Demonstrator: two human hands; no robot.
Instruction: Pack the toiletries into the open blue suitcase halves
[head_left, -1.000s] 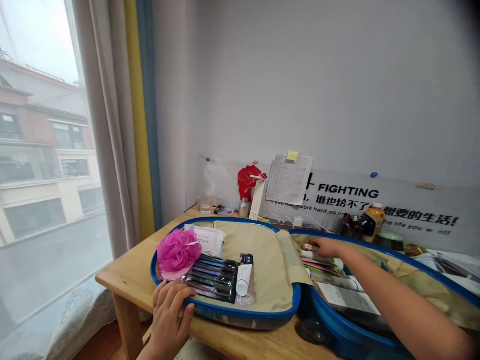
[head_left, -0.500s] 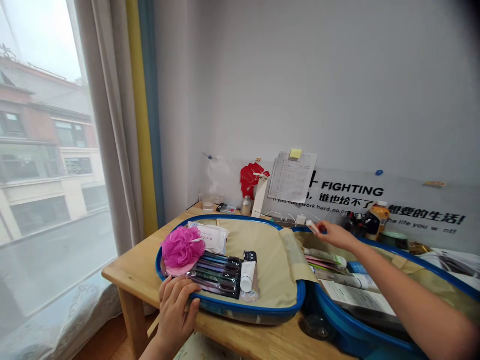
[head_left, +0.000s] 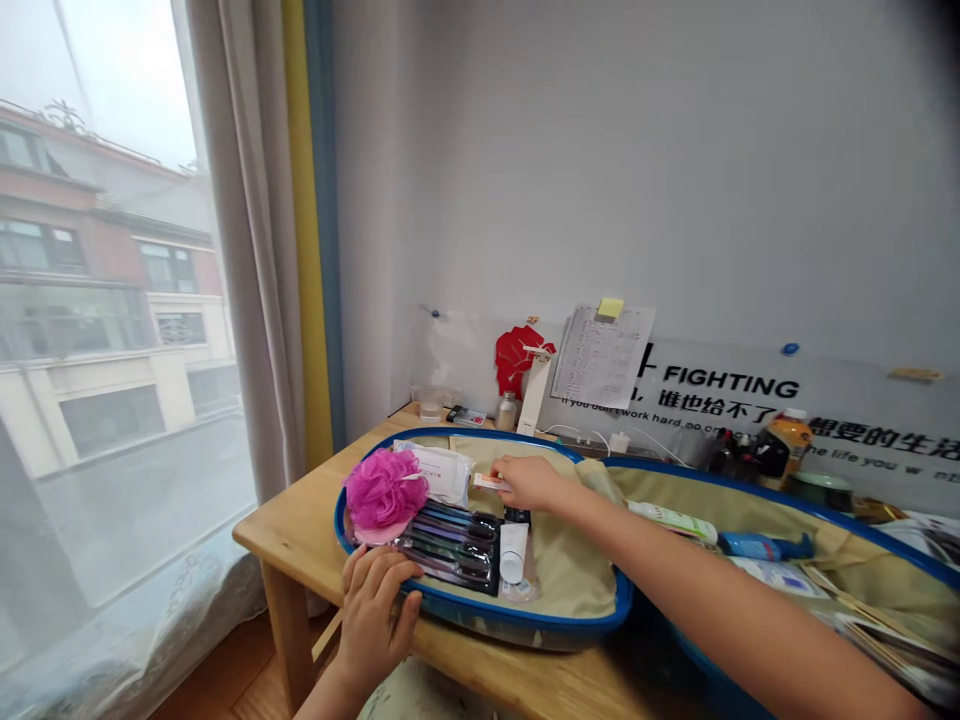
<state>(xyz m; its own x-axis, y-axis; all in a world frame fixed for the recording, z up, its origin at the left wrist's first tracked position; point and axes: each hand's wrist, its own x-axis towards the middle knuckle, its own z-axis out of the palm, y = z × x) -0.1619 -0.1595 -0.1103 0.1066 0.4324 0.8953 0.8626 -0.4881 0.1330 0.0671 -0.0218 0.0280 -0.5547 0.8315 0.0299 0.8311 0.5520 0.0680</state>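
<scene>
My left hand (head_left: 381,598) grips the near left rim of an opened blue suitcase (head_left: 517,625), fingers over the edge and thumb outside. My right hand (head_left: 529,482) is closed on a small white box (head_left: 490,483) with a bit of orange, held above the beige lining of the left half. Just left of that box lies a white packet of wipes (head_left: 444,474). A pink bath puff (head_left: 386,488) sits at the left end. Nearer me are a pack of toothbrushes (head_left: 454,545) and a white tube (head_left: 514,552).
The suitcase's right half holds a white-green tube (head_left: 673,521), a blue bottle (head_left: 761,546) and flat packs. Behind it stand an orange bottle (head_left: 784,445), a small jar (head_left: 506,411) and a white lamp (head_left: 534,392) against the wall. The wooden table (head_left: 300,515) shows at left.
My right hand has moved left with the small white box, from the back of the right half to over the left half. My left hand stays on the rim. The view has turned slightly.
</scene>
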